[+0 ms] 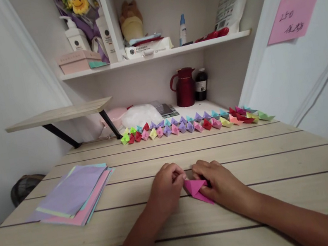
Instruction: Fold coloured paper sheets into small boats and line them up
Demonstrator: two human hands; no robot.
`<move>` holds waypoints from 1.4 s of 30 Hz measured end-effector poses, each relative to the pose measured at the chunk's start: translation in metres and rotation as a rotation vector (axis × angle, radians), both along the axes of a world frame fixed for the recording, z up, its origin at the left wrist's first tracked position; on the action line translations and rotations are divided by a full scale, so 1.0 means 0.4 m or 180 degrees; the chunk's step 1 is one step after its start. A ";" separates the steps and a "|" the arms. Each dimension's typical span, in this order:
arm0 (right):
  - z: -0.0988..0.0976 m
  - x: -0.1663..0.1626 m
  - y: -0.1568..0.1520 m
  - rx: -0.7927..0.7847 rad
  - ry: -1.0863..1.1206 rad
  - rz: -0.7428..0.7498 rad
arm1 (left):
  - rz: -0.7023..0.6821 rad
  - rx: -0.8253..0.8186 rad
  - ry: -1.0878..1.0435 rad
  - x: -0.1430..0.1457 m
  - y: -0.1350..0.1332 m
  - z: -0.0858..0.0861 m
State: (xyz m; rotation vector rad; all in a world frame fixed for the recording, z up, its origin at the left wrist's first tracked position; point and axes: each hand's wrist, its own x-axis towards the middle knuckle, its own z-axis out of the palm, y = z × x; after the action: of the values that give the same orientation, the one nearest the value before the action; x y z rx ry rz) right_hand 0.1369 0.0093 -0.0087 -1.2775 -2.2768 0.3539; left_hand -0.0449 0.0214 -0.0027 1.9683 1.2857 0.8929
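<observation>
A partly folded pink sheet of paper [196,188] lies on the wooden table [180,221] between both hands. My left hand [166,189] has its fingers curled and pinches the paper's left corner. My right hand [221,182] presses and grips its right side with bent fingers. A stack of coloured paper sheets [73,194], purple on top, lies to the left of my left forearm. Two rows of several small folded paper boats [195,124] in many colours run along the table's far edge.
A small raised wooden shelf [58,114] on black brackets stands at the back left. Behind the boats are a red jug [185,87], a dark bottle [201,84] and a white bag [140,115]. A wall shelf [155,54] above holds bottles and boxes. A pink note [293,15] hangs at right.
</observation>
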 end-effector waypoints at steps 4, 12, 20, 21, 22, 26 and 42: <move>-0.004 0.000 0.002 0.0002 0.0050 -0.0011 | -0.0099 -0.0252 -0.0079 0.005 -0.015 0.005; 0.012 0.022 0.003 -0.0496 0.0560 0.0349 | -0.0211 0.0222 0.0592 0.005 -0.016 -0.013; 0.038 0.064 0.009 -0.0810 0.0734 0.1049 | -0.0264 0.0251 0.0967 0.007 -0.019 -0.010; 0.041 0.068 0.009 -0.0876 0.0716 0.1142 | -0.0270 0.0238 0.0984 0.009 -0.020 -0.010; 0.045 0.072 0.009 -0.0933 0.0690 0.1185 | -0.0266 0.0232 0.0991 0.010 -0.020 -0.010; 0.057 0.078 0.005 -0.0815 0.0425 0.1068 | -0.0208 0.0389 0.0949 0.014 -0.019 -0.012; 0.019 0.065 0.026 0.0133 -0.0006 0.0556 | -0.0242 0.0380 -0.0304 0.012 -0.046 0.040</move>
State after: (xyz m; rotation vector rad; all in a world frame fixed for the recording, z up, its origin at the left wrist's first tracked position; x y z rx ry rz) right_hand 0.1629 0.0198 -0.0010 -1.0619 -2.3913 0.3638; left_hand -0.0401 0.0032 0.0134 2.0254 1.1195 1.0341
